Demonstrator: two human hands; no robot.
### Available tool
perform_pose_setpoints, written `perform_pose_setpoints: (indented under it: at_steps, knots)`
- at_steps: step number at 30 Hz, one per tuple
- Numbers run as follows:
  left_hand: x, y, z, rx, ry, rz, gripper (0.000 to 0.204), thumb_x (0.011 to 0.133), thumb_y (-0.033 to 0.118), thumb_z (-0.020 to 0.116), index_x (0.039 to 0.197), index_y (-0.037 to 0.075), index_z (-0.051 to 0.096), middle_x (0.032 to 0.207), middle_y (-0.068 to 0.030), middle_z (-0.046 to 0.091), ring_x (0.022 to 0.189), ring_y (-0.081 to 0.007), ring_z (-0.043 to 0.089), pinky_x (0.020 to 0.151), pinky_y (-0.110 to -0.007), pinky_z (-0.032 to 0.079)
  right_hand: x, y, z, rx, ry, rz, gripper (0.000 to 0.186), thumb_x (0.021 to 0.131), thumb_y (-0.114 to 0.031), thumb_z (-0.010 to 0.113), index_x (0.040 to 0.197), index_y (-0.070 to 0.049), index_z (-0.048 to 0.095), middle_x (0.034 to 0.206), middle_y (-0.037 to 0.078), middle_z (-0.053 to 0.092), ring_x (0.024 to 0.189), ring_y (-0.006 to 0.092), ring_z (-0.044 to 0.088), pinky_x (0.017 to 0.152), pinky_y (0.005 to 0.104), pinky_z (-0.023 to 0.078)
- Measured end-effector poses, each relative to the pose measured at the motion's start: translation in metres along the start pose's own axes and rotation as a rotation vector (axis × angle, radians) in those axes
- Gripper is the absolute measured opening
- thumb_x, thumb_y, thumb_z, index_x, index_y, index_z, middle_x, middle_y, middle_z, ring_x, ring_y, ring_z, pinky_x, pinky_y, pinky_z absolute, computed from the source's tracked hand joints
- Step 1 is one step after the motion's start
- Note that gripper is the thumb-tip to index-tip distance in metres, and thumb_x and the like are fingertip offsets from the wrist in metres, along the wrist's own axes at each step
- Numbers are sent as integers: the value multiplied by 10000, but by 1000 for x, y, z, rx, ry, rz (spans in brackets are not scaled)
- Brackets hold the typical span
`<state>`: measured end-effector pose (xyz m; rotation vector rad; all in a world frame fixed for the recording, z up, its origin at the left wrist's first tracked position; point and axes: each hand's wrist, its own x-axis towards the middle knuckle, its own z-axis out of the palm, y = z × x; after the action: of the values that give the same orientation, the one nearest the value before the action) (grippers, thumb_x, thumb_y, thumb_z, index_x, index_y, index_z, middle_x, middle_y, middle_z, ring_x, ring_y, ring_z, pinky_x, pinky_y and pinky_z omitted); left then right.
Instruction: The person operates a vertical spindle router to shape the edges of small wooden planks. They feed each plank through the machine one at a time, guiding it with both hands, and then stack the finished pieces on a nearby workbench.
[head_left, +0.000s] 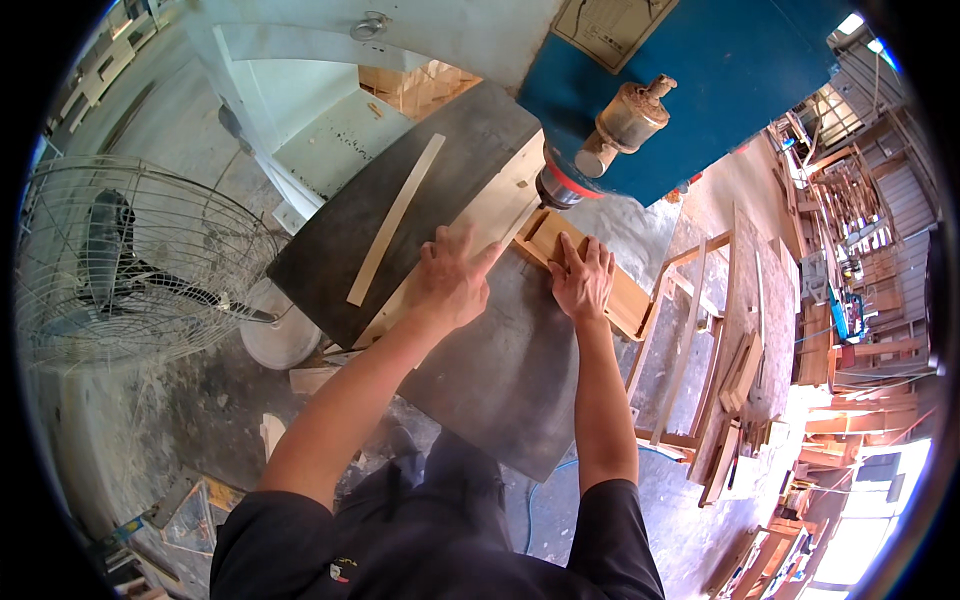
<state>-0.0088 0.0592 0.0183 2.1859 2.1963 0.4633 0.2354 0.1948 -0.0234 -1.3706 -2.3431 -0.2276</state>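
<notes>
My left hand (455, 277) lies on a long pale wooden board (487, 212) that runs slantwise across the dark metal machine table, its fingers apart and a little bent. To its right, my right hand (582, 278) presses down on a light brown wooden piece (627, 301) with the fingers stretched out flat. The far end of that piece lies close to a drill chuck (563, 187) with a red ring, which sticks out from the blue machine (690, 90). A thin pale wooden strip (396, 220) rests on the table beyond my left hand.
A wire-cage fan (140, 265) stands on the left. The dark metal table (490, 390) reaches toward my body. A wooden frame stand (690, 340) with wood pieces (741, 372) is on the right. A blue hose (531, 510) runs along the floor.
</notes>
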Motion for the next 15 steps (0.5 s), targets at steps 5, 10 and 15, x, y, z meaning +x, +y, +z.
perform_pose_setpoints:
  at_steps: [5,10,15]
  knots:
    - [0,2,-3,8,-5,-12,630,975,254,716,1581,277,546,1705,-198,386,1464,-475,441,1125,-528,455,3,2,0,14,-11,11,656,861,-307,871,1493,-266,696,1504,246,577,1414,440,529,1226,651,377]
    - [0,2,-3,18,-20,-18,614,989,262,705,1581,275,540,1700,-197,387,1486,-480,426,1142,-526,446,5,4,3,6,2,7,651,863,-313,871,1489,-267,697,1494,238,574,1412,434,528,1227,644,376]
    - [1,1,-4,23,-40,-16,631,999,260,695,1604,277,516,1711,-201,376,1499,-488,416,1147,-533,438,7,6,3,12,3,3,644,863,-318,871,1483,-264,703,1477,233,579,1399,429,532,1220,642,380]
